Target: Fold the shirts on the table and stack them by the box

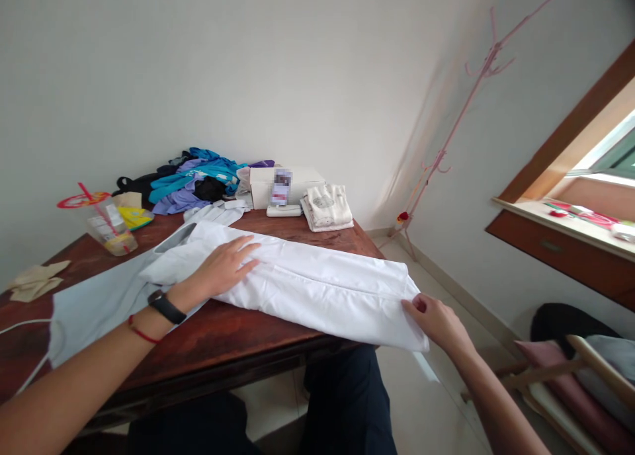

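A long white garment [322,276] lies folded over lengthwise across the wooden table [228,326], its right end reaching past the table's edge. My left hand [225,266] rests flat on its upper left part, fingers spread. At the far right end, my right hand [436,317] pinches the garment's edge between thumb and fingers. A pale, bluish-white part of cloth [94,303] spreads out to the left, partly under my left forearm. Whether it belongs to the same garment I cannot tell.
Behind lie a heap of clothes [193,180], a white box [307,180] and folded cloths [327,207]. A plastic cup [114,230] with a straw stands at the left, near a white cable [37,369]. A pink coat rack [461,118] and a chair [550,369] are on the right.
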`<state>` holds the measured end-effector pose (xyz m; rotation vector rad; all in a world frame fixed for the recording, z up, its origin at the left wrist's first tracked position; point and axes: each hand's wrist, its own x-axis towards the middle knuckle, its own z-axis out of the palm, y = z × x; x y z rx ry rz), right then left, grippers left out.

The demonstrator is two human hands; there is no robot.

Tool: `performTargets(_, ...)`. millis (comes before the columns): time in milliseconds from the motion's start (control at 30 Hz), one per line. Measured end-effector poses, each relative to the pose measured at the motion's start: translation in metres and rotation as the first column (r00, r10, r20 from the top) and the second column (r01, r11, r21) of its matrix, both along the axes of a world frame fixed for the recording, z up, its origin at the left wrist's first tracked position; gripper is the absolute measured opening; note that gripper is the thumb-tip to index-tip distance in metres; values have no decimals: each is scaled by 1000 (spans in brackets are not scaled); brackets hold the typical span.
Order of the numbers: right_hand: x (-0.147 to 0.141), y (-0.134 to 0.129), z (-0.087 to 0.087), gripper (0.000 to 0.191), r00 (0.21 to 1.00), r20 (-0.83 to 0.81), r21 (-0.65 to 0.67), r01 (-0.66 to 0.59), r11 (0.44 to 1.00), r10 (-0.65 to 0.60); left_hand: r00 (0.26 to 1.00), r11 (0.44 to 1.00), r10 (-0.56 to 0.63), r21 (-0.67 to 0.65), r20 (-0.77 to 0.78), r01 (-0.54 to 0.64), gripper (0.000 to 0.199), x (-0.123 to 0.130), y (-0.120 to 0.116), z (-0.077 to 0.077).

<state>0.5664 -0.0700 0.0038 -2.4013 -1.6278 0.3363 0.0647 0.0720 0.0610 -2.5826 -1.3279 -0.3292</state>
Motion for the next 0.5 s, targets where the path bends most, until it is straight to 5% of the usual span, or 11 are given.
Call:
performTargets(100,4,-3,-3,39,1000,0,27,23,999,-23,1000,995,-20,-97,4,20,59,23,-10,-26)
performTargets(267,16,-4,-16,55,995,16,159,94,983,-97,995,981,103,-166,-16,-104,65,19,-2,-63)
performTargets(500,31,1,-39,86,966,-226,85,145,986,-122,994,985,105,-134,-8,-105,65,16,-2,-69)
